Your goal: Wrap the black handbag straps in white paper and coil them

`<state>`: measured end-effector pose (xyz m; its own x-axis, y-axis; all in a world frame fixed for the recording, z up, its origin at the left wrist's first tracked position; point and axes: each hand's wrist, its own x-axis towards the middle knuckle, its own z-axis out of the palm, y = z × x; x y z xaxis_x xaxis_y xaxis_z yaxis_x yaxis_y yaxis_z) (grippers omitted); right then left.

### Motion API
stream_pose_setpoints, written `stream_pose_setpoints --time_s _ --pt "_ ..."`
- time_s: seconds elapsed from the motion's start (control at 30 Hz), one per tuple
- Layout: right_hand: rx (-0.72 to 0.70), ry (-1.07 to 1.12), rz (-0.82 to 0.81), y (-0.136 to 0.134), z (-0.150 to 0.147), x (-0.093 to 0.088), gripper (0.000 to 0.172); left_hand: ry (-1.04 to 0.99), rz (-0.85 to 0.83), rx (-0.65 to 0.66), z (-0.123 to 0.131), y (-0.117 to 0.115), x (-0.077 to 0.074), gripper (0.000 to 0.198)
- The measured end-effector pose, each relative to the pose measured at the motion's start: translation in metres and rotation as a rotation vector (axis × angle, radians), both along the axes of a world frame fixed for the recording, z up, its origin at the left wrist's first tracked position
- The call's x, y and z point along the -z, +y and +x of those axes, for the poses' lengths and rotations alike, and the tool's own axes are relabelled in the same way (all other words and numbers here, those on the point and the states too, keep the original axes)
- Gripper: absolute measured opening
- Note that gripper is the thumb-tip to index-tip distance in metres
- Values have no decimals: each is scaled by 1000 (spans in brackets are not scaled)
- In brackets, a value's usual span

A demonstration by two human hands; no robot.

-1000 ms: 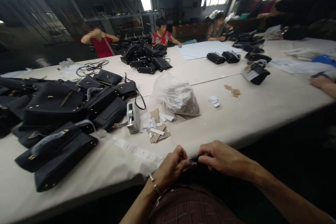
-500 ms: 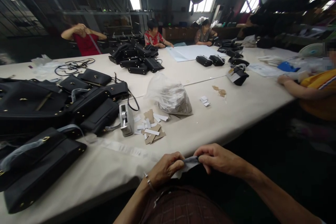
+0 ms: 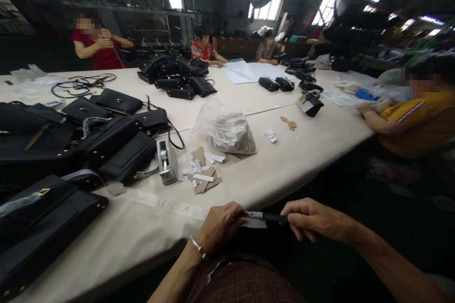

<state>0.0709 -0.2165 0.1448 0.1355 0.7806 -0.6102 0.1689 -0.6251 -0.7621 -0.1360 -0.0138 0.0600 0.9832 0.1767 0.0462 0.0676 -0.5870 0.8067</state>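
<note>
Just off the table's near edge, my left hand (image 3: 222, 225) pinches a translucent wrapper (image 3: 256, 220) that surrounds part of a narrow black strap (image 3: 275, 218). My right hand (image 3: 309, 218) grips the strap where it comes out of the wrapper, to the right. The strap runs roughly level between both hands. Beyond my hands, brown and white card pieces (image 3: 204, 174) lie in a loose pile beside a tape dispenser (image 3: 166, 162).
Black bags (image 3: 46, 218) crowd the left of the table (image 3: 284, 165). A clear plastic bag (image 3: 227, 128) stands mid-table, with more black bags (image 3: 177, 75) behind. People sit across and at the right, including a person in yellow (image 3: 412, 118).
My right hand has moved right, and more black strap shows between my hands. The view has turned slightly right. The person in red at the far left has lowered their hands.
</note>
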Motion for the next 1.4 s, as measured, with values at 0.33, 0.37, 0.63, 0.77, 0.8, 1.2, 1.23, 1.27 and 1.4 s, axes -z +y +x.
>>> stream_pose_setpoints --time_s 0.33,0.37,0.63,0.77,0.8,1.2,1.23,1.27,1.4 --pt "-264 -834 127 19 -57 -15 20 242 -863 109 13 -21 8 30" --pt "-250 -858 131 21 -61 -14 21 238 -901 117 14 -21 8 32" --pt "-75 -366 -140 23 -46 -37 19 -161 -226 45 2 -9 15 19" --pt "-37 -380 -94 22 -35 -37 29 -280 -28 -10 -4 -5 24 26" --pt "-40 -379 -66 24 -34 -35 30 -280 -52 -12 -5 -5 24 26" --pt "-163 -17 73 25 7 -19 41 82 -1287 129 9 -32 3 48" --pt "-163 13 74 21 14 -18 41 56 -1228 115 16 -38 0 44" --pt "-153 43 78 16 22 -17 41 14 -1132 85 24 -45 -4 38" --pt "24 209 132 -14 49 -9 41 -335 -465 -140 62 -78 -15 23"
